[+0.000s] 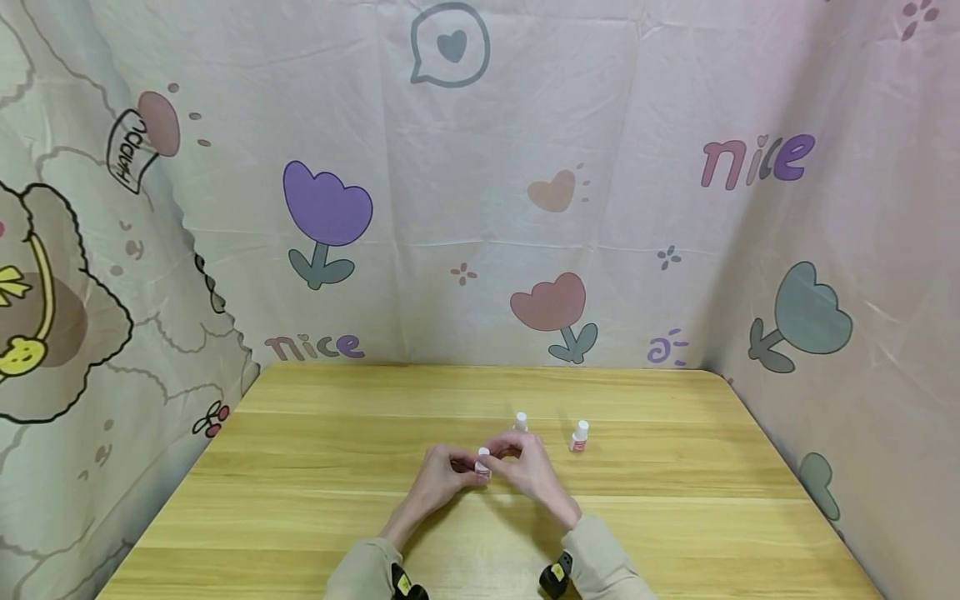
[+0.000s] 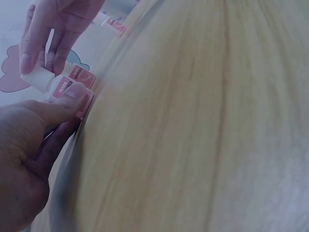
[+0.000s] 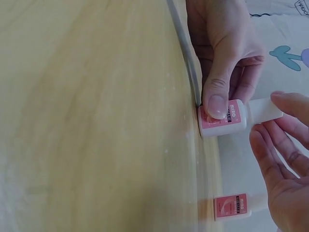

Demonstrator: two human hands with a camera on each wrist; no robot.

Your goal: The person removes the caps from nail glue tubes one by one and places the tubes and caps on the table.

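Observation:
A small white bottle with a pink label (image 3: 236,126) stands upright on the wooden table. My left hand (image 1: 437,482) pinches its body, the thumb lying across the label. My right hand (image 1: 531,468) holds the white cap (image 3: 264,111) between thumb and fingers. The cap sits on top of the bottle; whether it is loose I cannot tell. Just behind my right hand is a second bottle of the same kind (image 1: 521,418), its lower part hidden by that hand in the head view. A third matching bottle (image 1: 580,437) stands farther right, apart from both hands.
The light wooden table (image 1: 315,433) reaches back to a patterned cloth (image 1: 450,167) that hangs behind it and along both sides. Each wrist carries a black device, one at the left cuff (image 1: 407,583) and one at the right cuff (image 1: 556,575).

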